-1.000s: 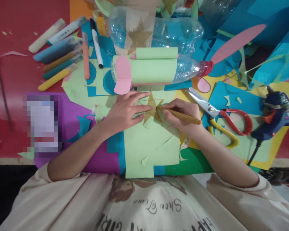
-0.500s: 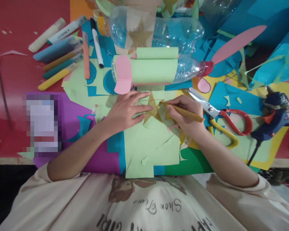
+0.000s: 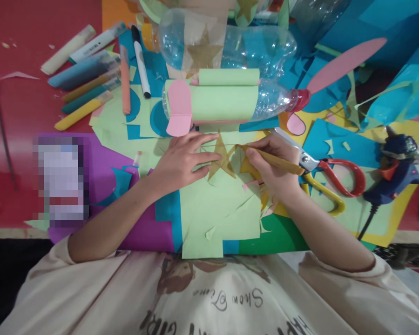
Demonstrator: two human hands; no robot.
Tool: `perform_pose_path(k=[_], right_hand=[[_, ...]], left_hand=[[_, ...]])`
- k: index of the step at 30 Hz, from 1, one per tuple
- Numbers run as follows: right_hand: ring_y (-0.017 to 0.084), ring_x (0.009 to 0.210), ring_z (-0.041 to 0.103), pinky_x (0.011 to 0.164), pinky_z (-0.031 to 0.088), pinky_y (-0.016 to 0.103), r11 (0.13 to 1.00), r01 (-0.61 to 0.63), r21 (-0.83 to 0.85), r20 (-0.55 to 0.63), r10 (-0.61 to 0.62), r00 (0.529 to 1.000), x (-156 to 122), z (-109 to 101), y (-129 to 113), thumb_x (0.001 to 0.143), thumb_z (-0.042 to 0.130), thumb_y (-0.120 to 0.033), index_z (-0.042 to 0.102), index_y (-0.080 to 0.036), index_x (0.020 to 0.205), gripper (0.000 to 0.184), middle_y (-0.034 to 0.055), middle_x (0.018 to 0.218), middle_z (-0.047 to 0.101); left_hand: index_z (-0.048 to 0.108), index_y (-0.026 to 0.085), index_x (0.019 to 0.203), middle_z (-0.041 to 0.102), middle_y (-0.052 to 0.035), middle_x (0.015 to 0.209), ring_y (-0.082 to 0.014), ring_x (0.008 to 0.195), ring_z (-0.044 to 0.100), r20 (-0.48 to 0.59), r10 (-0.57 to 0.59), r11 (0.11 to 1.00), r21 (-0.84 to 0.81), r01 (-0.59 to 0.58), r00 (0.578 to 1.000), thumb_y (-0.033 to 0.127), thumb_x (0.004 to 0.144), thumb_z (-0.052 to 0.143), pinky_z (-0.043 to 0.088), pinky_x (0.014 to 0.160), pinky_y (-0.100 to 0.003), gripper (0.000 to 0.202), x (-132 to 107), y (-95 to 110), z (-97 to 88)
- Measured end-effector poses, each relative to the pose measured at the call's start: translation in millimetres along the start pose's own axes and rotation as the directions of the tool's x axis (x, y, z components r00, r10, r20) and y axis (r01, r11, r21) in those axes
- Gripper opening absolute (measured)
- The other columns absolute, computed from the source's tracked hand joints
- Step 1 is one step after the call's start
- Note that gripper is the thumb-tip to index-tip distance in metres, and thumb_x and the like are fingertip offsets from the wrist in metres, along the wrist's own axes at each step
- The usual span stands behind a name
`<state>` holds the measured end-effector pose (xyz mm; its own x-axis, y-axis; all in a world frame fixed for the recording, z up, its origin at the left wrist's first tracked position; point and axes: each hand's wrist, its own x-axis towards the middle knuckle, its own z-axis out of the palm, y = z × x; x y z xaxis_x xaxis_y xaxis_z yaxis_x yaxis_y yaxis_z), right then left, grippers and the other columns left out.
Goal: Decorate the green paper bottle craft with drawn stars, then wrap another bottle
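Note:
My left hand (image 3: 192,158) lies flat with its fingers spread, pressing on light green paper (image 3: 219,214) beside a brown-gold star (image 3: 222,160) on that paper. A brown marker (image 3: 277,160) is gripped in my right hand (image 3: 279,163), its tip at the star's right-hand point. Just beyond my hands a plastic bottle (image 3: 272,98) lies on its side, wrapped in green paper, with pink paper pieces and a red cap. Scissors (image 3: 312,163) with red and yellow handles rest beside my right hand, partly hidden by it.
Several markers (image 3: 87,79) lie at the upper left. A second bottle (image 3: 258,44) with a star on its band lies farther back. On the right is a blue glue gun (image 3: 393,174) with a cord. A blurred-out phone-like object (image 3: 63,181) sits left on purple paper (image 3: 146,235). Paper scraps surround the work.
My right hand and the brown marker have shifted slightly right, and more brown colour shows on the star's right-hand point. My left hand has stayed in place.

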<state>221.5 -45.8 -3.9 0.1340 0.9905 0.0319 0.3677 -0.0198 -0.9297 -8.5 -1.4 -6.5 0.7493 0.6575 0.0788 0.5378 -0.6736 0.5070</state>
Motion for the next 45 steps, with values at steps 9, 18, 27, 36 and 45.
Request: perform_pose_path(k=[9,18,27,36,45], right_hand=[[0.010,0.051,0.052,0.048,0.041,0.025,1.000,0.012,-0.011,0.008,-0.012,1.000,0.9,-1.0,-0.2,0.079,0.064,-0.021,0.060,-0.021,0.073,0.007,-0.0030,0.062,0.060],[0.011,0.056,0.060,0.050,0.049,0.024,0.994,0.072,0.085,0.095,-0.080,0.992,5.0,5.3,-6.7,0.079,0.067,-0.024,0.064,-0.020,0.075,0.007,-0.0004,0.065,0.066],[0.012,0.061,0.064,0.055,0.050,0.025,0.999,0.038,0.038,0.145,-0.043,0.988,6.4,7.5,-1.6,0.078,0.070,-0.023,0.068,-0.018,0.079,0.005,0.0011,0.072,0.070],[0.010,0.053,0.055,0.048,0.043,0.023,0.999,0.035,0.022,0.167,-0.038,0.985,7.8,7.1,-3.4,0.077,0.067,-0.022,0.066,-0.017,0.074,0.005,-0.0006,0.063,0.064],[0.009,0.049,0.052,0.043,0.039,0.021,0.998,-0.056,0.029,0.148,0.051,0.988,6.8,6.2,-10.2,0.070,0.064,-0.019,0.063,-0.018,0.065,0.005,-0.0008,0.059,0.063]], left_hand=[[0.068,0.030,0.115,0.051,-0.0026,0.146,-0.0267,0.130,0.045,0.018,-0.017,1.000,0.000,0.017,1.000,0.029,0.095,0.052,0.039,0.111,-0.048,0.026,0.5,0.5,-0.8],[0.068,0.031,0.118,0.050,-0.0031,0.147,-0.0278,0.131,0.044,0.018,-0.027,1.000,-0.008,0.027,0.999,0.028,0.094,0.052,0.039,0.110,-0.048,0.029,0.6,-0.2,0.6],[0.068,0.031,0.117,0.051,-0.0023,0.146,-0.0273,0.130,0.045,0.012,-0.019,1.000,0.014,0.019,1.000,0.026,0.093,0.054,0.040,0.109,-0.047,0.028,0.8,-1.1,1.8],[0.069,0.031,0.116,0.051,-0.0023,0.147,-0.0276,0.130,0.045,0.022,-0.020,1.000,0.010,0.020,1.000,0.026,0.094,0.053,0.040,0.109,-0.047,0.028,1.1,0.7,-0.2],[0.068,0.031,0.117,0.049,-0.0027,0.147,-0.0283,0.130,0.044,0.005,-0.005,1.000,-0.009,0.005,1.000,0.026,0.095,0.051,0.039,0.109,-0.047,0.028,-0.2,-1.0,1.2]])
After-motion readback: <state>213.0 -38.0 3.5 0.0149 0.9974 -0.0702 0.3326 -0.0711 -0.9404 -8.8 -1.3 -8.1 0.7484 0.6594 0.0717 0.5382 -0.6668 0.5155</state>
